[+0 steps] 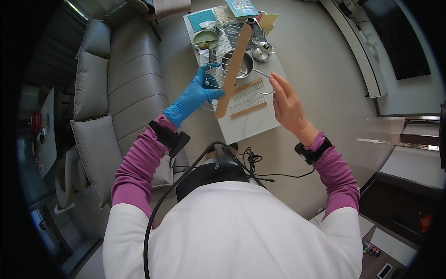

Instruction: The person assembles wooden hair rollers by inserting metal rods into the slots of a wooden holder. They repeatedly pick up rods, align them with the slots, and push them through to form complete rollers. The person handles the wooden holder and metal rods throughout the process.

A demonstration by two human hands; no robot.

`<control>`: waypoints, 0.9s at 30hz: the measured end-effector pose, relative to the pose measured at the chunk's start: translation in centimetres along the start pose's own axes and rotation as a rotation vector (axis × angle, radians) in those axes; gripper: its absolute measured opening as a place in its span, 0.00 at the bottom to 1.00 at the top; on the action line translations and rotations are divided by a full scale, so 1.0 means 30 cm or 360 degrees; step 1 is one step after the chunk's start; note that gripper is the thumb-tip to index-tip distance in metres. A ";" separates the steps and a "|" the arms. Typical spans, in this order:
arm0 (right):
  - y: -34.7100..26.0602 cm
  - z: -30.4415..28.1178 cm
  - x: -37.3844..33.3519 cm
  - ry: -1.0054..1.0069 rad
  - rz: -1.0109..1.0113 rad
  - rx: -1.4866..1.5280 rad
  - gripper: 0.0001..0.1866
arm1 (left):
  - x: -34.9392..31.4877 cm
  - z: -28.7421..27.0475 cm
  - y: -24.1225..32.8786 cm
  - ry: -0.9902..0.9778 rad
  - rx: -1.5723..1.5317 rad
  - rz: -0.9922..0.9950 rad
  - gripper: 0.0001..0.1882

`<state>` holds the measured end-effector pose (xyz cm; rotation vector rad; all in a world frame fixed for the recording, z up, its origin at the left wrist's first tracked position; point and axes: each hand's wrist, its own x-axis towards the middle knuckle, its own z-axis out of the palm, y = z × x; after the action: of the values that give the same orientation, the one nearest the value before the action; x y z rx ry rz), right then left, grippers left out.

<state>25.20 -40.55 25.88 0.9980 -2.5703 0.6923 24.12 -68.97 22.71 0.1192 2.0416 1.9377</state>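
My left hand (191, 96), in a blue glove, grips a wire rack with a long flat wooden bar (235, 69), raised over the low table. Thin parallel metal rods run from the bar toward the left. My bare right hand (289, 106) is to the right of the bar, its fingers together on a thin bent metal wire (262, 73). The wire's far end reaches toward the rack; whether they touch I cannot tell. Below them lie two wooden strips with wire loops, a far strip (248, 85) and a near strip (249, 109).
The white table (238, 134) also bears a steel pot (251, 65), a kettle (263, 52), a green bowl (206, 39) and a blue book (241, 8). A grey sofa (137, 79) flanks it on the left. A black cable (153, 211) runs past my body.
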 end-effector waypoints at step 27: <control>0.035 -0.037 0.064 -0.0282 0.1929 0.2876 0.19 | -0.050 -0.002 0.098 -0.0026 0.0562 0.0698 0.39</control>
<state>23.21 -40.33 27.31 -0.6450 -1.7498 3.4234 25.06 -69.23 25.86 0.7145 2.4865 1.7580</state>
